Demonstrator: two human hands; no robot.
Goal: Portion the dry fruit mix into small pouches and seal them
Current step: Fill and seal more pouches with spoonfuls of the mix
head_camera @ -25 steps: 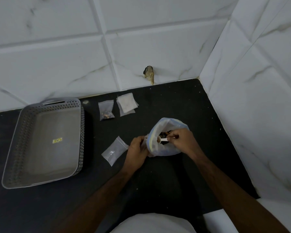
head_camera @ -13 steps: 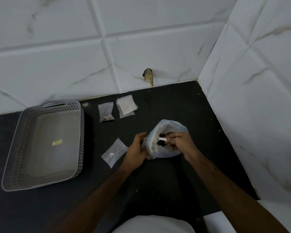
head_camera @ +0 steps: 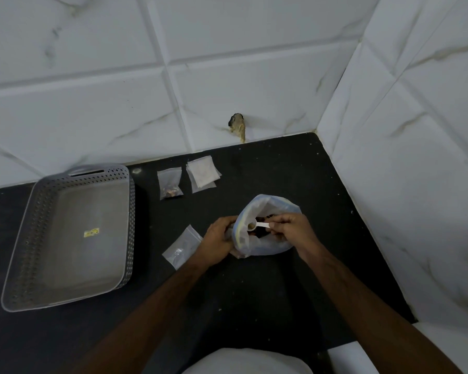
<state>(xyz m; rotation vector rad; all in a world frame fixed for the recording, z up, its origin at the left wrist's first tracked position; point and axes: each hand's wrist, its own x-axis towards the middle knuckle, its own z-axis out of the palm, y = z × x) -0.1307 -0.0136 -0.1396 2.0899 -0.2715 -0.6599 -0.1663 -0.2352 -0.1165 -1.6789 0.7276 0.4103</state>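
A large clear bag of dry fruit mix (head_camera: pixel 262 247) stands open on the black counter (head_camera: pixel 254 298). My left hand (head_camera: pixel 218 240) grips the bag's left rim. My right hand (head_camera: pixel 291 229) pinches the handle of a small white scoop (head_camera: pixel 257 225), whose bowl holds some mix just above the bag's mouth. An empty small pouch (head_camera: pixel 181 247) lies left of my left hand. Farther back lie a pouch with some mix in it (head_camera: pixel 170 184) and a stack of empty pouches (head_camera: pixel 202 174).
A grey perforated plastic basket (head_camera: pixel 38 209) sits at the left of the counter, with nothing in it but a small yellow sticker. White marble-pattern tiled walls close the back and right side. A hole in the back wall (head_camera: pixel 237 125) sits just above the counter.
The scoop has come up out of the mix to the bag's mouth with some mix in its bowl. My left hand stays on the bag's rim.
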